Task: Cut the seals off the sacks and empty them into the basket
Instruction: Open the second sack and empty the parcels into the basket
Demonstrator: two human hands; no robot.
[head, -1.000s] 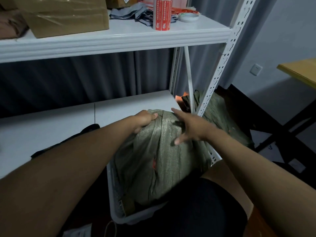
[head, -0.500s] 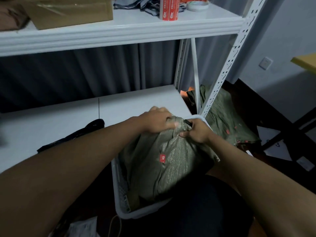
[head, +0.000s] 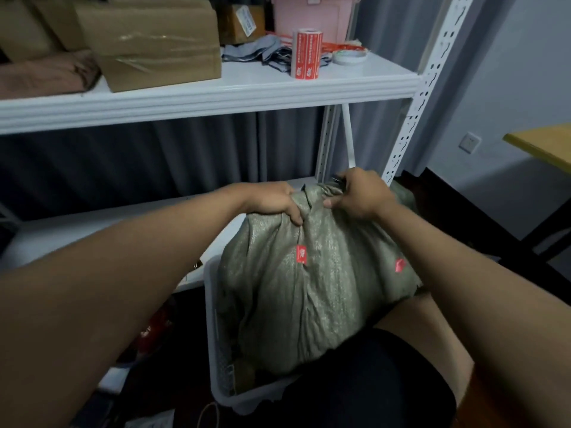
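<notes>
A full grey-green woven sack with small red labels stands in a white plastic basket in front of my knees. My left hand grips the gathered fabric at the sack's top left. My right hand grips the bunched neck at the top right, where a dark tie or seal peeks out above the fingers. The basket's contents under the sack are hidden.
A white metal shelf rack stands right behind the sack. Its upper shelf holds cardboard boxes, a red label roll, a tape roll and a pink bin. A yellow table is at the right.
Both hands closed on the top of the sack and pulled it upward; it now stands taller in the basket. The view tilted up, showing more of the upper shelf.
</notes>
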